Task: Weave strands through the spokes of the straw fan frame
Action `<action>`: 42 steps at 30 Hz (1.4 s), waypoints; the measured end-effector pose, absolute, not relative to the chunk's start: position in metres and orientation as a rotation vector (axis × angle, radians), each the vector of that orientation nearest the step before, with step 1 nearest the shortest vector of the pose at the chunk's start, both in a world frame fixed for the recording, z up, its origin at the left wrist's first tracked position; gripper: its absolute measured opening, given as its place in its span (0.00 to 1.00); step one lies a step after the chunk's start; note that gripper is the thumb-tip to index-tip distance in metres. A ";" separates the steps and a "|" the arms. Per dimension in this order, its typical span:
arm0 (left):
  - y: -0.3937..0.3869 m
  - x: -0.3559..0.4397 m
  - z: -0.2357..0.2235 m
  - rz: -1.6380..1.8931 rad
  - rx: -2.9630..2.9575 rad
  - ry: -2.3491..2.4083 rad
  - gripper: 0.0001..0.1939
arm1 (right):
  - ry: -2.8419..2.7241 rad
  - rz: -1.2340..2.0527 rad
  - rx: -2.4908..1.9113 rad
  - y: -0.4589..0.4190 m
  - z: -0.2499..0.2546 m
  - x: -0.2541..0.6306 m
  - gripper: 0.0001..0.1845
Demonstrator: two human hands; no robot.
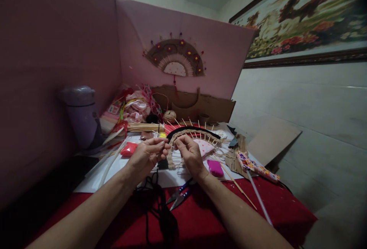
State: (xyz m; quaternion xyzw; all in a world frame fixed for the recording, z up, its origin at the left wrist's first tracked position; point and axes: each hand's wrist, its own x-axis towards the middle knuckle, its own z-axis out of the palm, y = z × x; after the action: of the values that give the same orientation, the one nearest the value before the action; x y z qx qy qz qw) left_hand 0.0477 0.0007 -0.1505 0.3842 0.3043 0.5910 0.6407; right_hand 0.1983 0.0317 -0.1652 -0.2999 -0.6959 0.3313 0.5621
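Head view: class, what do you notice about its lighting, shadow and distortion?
Head view: dim overall, the lower-left corner nearly black; head view: black yarn strands partly merge into shadow on the red tablecloth; head view: wide-angle stretching seems to slant the brown-framed colourful painting.

Lilac container [82,122], pink panels [223,50], framed painting [304,21] on pale wall [329,115]

Dim light is leaving the near left in deep shadow, while the white wall [304,100] on the right is looking brighter. Wide-angle distortion is stretching the forearms [97,205], and the far right corner is fading dark.
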 end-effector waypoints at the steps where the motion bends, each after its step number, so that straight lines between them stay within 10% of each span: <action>1: 0.000 0.048 -0.150 1.356 0.869 0.692 0.07 | -1.652 0.806 -0.693 0.030 -0.164 0.198 0.14; 33: 0.004 0.046 -0.155 1.501 0.824 1.104 0.08 | -2.161 0.208 -1.169 0.043 -0.176 0.206 0.08; 42: 0.003 0.047 -0.155 1.474 0.810 1.053 0.07 | -1.729 0.609 -0.896 0.045 -0.167 0.202 0.06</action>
State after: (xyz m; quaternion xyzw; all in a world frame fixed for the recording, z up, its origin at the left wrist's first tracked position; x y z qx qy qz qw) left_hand 0.0475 0.0027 -0.1553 0.3418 0.4441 0.6218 0.5471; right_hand 0.2025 0.0446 -0.1671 -0.3740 -0.7223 0.2543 0.5232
